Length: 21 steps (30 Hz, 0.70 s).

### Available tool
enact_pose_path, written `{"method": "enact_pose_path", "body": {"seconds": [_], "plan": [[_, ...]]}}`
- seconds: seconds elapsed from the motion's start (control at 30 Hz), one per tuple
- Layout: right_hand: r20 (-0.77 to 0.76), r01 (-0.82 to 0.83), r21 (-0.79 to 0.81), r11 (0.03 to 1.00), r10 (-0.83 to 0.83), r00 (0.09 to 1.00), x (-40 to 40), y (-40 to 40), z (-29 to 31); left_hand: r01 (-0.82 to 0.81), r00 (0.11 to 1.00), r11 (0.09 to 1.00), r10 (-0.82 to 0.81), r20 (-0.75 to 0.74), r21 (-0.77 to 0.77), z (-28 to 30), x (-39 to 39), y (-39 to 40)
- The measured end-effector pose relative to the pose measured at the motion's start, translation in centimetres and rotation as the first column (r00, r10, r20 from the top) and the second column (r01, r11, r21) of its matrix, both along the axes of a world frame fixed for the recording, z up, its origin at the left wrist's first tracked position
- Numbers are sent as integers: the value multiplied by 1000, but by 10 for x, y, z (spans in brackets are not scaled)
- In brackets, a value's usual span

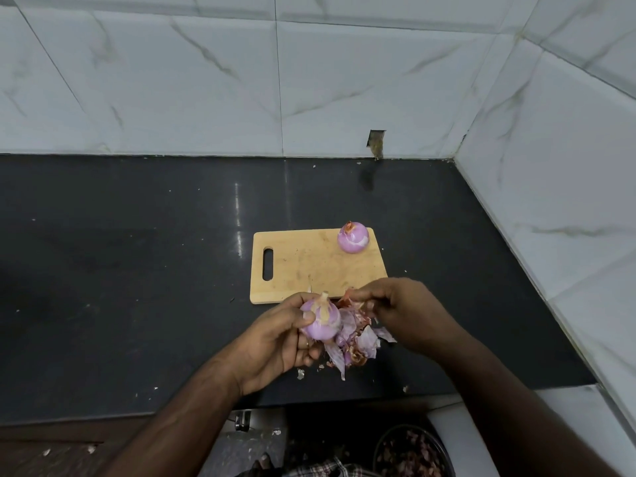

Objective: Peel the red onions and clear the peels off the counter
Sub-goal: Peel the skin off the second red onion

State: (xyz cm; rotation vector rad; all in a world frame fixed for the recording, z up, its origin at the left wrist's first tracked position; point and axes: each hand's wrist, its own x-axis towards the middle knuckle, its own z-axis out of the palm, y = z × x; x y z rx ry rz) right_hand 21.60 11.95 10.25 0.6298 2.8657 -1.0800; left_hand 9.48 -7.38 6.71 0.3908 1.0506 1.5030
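My left hand (278,342) grips a mostly peeled red onion (321,321) just in front of the wooden cutting board (309,266). My right hand (406,311) pinches a reddish strip of peel (349,297) beside that onion. A pile of purple and brown peels (358,342) lies on the black counter (137,270) under and between my hands. A second peeled onion (353,237) sits on the board's far right corner.
White marble-look tiled walls (309,80) close the counter at the back and right. Small peel scraps (300,373) dot the counter near its front edge. Below the edge, at the lower right, a dark round bin (409,452) holds peels.
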Motion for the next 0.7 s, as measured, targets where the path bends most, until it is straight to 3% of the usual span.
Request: {"method": "enact_pose_path", "body": {"seconds": [0.1,0.17,0.23,0.37,0.47,0.6,0.67,0.7], "plan": [[14,-40,15,999,40,999,1,-2,3,-22,1000,1000,21,-14,-12,1,0,-1],[-95,77,-108,991,-87,992,2,-7,8,-41,999,999,41,-34,-8,-1,0,-2],[-117,77,-291,954,-116,986,0,-18,15,-53,992,999,53,-112,9,-2,3,-1],[-185,-4,-271,963,-48,982,-6,-36,11,-107,952,994,105,-287,7,0,8,2],[-193,88,-454,887,-194,962,-7,-29,6,-94,958,995,101,-269,37,2,8,-1],[-150,74,-563,823,-189,970,-6,-21,11,-129,952,991,135,-275,40,2,7,-1],[-153,72,-525,848,-177,972,-4,-21,14,-168,946,985,169,-278,27,3,6,1],[-179,66,-403,913,-149,973,-3,-22,15,-183,941,983,183,-285,25,4,5,1]]}}
